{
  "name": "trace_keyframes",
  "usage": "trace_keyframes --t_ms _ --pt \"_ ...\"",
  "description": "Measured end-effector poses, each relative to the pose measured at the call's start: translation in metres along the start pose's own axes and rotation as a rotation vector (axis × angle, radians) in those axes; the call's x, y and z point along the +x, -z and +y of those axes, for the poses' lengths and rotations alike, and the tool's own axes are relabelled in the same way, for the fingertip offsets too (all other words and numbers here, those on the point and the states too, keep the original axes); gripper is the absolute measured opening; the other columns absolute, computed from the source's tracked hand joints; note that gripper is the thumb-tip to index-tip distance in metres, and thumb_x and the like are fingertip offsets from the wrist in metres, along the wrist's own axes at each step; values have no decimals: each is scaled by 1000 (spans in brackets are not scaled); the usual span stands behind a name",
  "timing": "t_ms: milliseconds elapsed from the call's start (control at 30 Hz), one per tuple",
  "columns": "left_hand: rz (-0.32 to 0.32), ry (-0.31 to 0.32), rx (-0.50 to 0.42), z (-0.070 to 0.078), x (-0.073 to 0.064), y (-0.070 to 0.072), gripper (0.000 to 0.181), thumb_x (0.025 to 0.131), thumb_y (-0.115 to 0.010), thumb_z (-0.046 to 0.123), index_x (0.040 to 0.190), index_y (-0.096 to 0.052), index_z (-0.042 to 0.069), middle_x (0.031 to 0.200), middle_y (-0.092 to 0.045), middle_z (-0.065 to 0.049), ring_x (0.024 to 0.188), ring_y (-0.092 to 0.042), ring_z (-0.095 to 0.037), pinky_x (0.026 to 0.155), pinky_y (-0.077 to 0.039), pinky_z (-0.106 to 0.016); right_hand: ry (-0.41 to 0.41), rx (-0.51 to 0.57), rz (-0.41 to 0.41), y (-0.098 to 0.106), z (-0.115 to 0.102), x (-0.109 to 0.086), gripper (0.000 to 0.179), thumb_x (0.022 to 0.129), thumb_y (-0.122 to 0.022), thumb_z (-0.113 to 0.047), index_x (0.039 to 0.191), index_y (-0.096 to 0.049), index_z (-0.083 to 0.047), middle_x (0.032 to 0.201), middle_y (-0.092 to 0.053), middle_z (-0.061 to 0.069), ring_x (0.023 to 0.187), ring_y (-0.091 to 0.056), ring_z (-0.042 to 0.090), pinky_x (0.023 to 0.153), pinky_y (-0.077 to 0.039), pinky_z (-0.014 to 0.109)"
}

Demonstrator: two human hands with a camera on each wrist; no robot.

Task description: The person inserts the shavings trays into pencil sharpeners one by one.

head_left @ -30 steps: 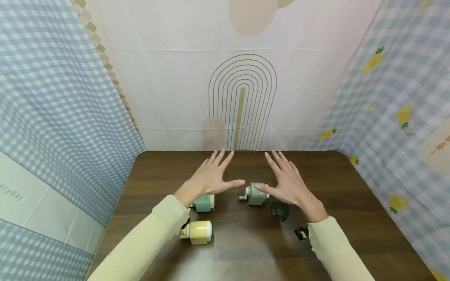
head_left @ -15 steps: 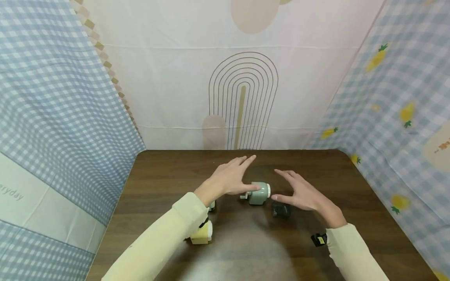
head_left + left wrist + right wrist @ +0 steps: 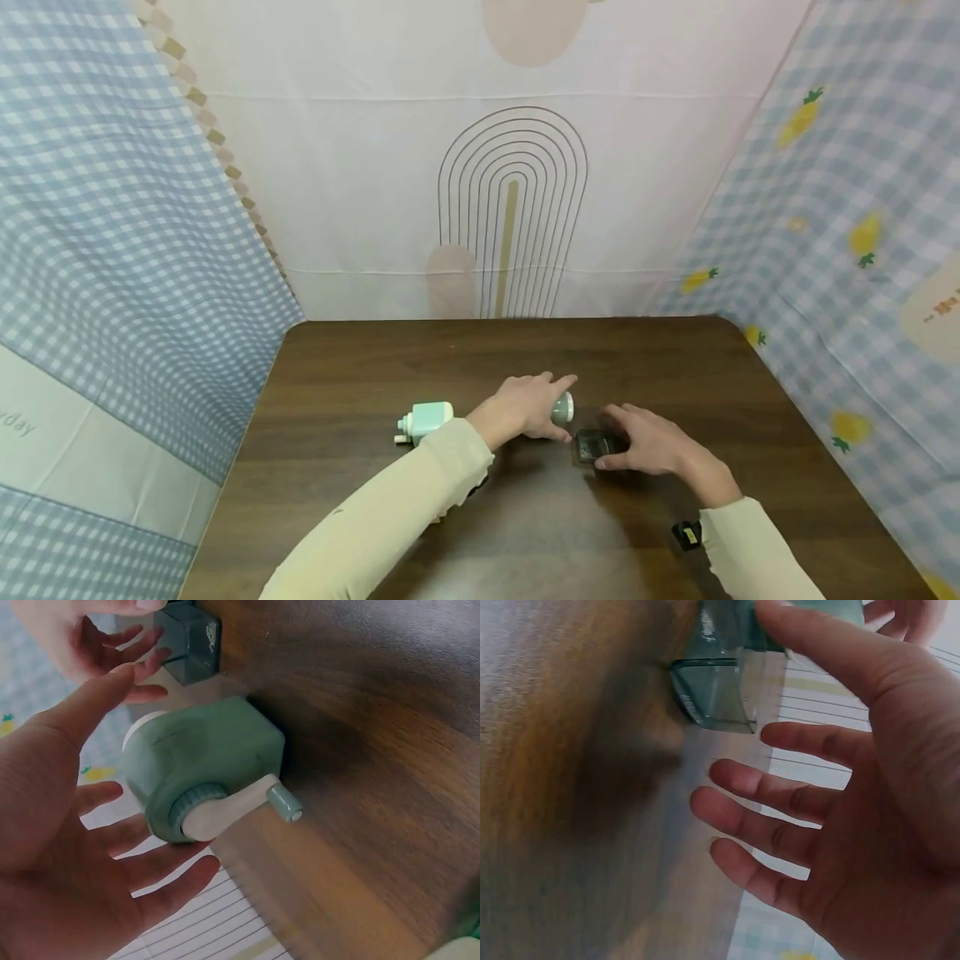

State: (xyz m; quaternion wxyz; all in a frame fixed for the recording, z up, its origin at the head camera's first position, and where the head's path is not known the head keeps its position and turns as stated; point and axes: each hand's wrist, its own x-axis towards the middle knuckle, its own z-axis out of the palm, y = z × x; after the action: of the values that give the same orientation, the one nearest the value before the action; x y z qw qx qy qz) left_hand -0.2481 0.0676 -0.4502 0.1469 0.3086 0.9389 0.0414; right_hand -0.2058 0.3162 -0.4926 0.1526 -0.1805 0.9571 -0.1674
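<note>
A grey-green crank pencil sharpener [image 3: 210, 742] with a pale handle stands on the table, partly covered by my left hand [image 3: 525, 406] in the head view. In the left wrist view that hand's fingers are spread around the sharpener's far end; whether they touch it I cannot tell. Just right of the sharpener is a dark, see-through small box [image 3: 589, 446], perhaps a shavings drawer. My right hand [image 3: 652, 440] is at the box's right side, its fingers loosely bent and apart, the thumb close to the box.
A mint pencil sharpener [image 3: 430, 418] stands to the left on the brown wooden table [image 3: 360, 358]. Only a sliver of a yellow object shows under the left sleeve [image 3: 405, 508]. Patterned cloth [image 3: 360, 192] hangs behind and at both sides.
Both hands have come down toward the table. The left hand has moved right, onto the grey-green sharpener; the right hand has lowered beside the dark box. The left sleeve now covers the yellow sharpener.
</note>
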Motion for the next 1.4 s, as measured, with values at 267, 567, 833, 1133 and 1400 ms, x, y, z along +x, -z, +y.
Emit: trace_keyframes --t_ms 267,567,833,1133,1400 --pt "-19 41 -2 1 12 -9 96 89 -85 47 167 -31 31 154 -53 -4 129 -61 -24 101 -54 -39 50 62 -24 -9 3 3 71 81 -94 -34 137 -59 -7 117 -64 8 103 -65 27 83 -55 48" --pt "-20 31 -65 -6 12 -16 76 90 -88 30 153 -47 19 142 -60 -8 120 -65 -26 97 -56 -37 124 108 4 -15 8 7 53 86 -90 -18 127 -59 -7 100 -60 1 81 -58 14 69 -51 33" --pt "-30 -3 -81 -10 15 -17 71 92 -86 31 150 -47 20 143 -59 -7 122 -64 -25 98 -55 -37 130 168 62 -18 7 15 48 88 -88 -19 125 -60 -5 97 -61 2 79 -58 16 67 -50 31" --pt "-36 -24 -65 -7 19 -21 68 93 -85 32 149 -47 21 141 -59 -6 120 -64 -24 96 -56 -36 95 167 102 -20 5 27 47 87 -88 -21 121 -60 -4 93 -60 2 75 -56 13 65 -49 31" --pt "-36 -24 -67 -5 20 -20 69 93 -85 32 149 -47 21 143 -58 -7 121 -64 -24 97 -56 -37 76 159 106 -22 7 28 44 88 -88 -23 118 -59 -5 92 -58 2 73 -54 13 63 -47 31"
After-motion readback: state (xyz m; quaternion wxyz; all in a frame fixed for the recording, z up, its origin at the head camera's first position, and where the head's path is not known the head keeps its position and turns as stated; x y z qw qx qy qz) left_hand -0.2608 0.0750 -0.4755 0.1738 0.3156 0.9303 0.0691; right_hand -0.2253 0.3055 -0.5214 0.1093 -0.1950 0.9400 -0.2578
